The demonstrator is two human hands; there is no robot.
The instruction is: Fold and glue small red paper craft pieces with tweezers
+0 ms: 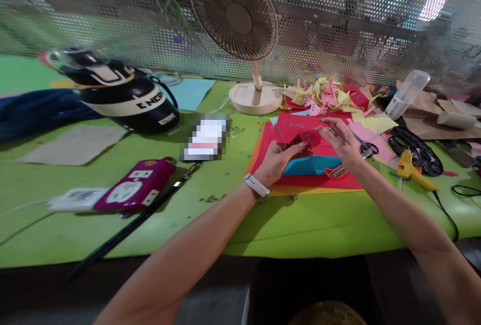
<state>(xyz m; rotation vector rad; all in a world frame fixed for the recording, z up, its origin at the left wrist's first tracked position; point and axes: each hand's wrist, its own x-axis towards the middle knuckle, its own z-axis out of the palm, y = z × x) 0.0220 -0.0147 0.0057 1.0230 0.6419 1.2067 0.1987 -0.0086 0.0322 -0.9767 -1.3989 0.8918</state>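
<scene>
"Working over a stack of red and orange sheets (pixel 319 181), midway between the front and back edges of the green-covered bench (pixel 210 214), a person handles a piece of red paper (pixel 291 123) flecked with blue."

"And the fingers?"

"Those of the left hand (pixel 277 163) are closed on the near edge of the red paper, thumb on top; a white wristband (pixel 257 185) circles that wrist. The right hand (pixel 340 139) is raised just beside the paper's right side, fingers drawn in narrow around a slim tool (pixel 341 133), too blurred to identify."

"What lies closest to them?"

"A strip of blue paper (pixel 306 165) rests on the stack, with an orange-handled utility knife (pixel 334 172) at its right end. Scissors (pixel 367 149) sit just right of the right hand, and a yellow glue gun (pixel 413 170) lies farther toward the bench's right end, its cord trailing to the front edge."

"Along the back edge?"

"A desk fan (pixel 239 18) stands beside a heap of pink, yellow and red paper pieces (pixel 326 94), with a clear bottle (pixel 409 94) tilted to the right of the heap. Toward the bench's left end, a black insulated jug (pixel 128 97) leans, and a purple power strip (pixel 137 184) lies nearer the front edge; a phone (pixel 205 138), its screen pixelated, sits between the jug and the stack."
</scene>
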